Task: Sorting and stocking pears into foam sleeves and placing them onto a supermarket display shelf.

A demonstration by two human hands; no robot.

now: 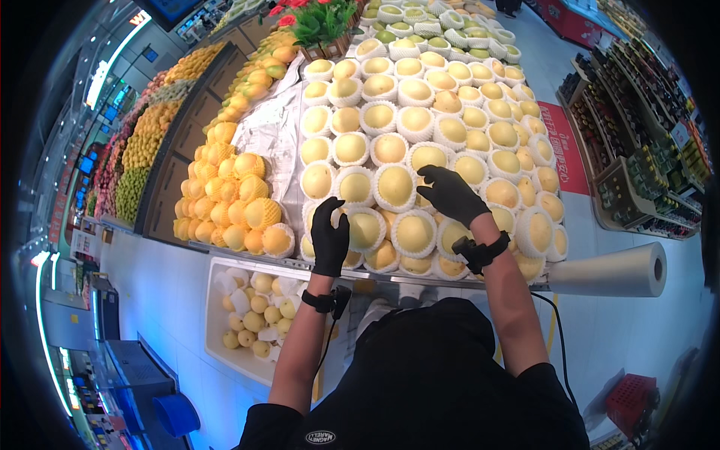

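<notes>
My left hand [330, 236], in a black glove, is over the front left of the display of yellow pears in white foam nets. Its thumb and fingers are apart, with nothing seen between them, beside a netted pear [364, 229]. My right hand [453, 194], also gloved in black, hovers or rests farther back on the same rows; its fingers are spread and curved near another netted pear [395, 187]. Whether its fingertips touch the fruit cannot be told. Each wrist wears a black strap with a small device.
A pile of orange-yellow fruit [225, 197] stands at left on the stand. Below the stand's front edge is a white bin [212, 315] holding loose pears. A roll of clear plastic bags [607, 270] juts out at right. A red basket [630, 399] is on the floor.
</notes>
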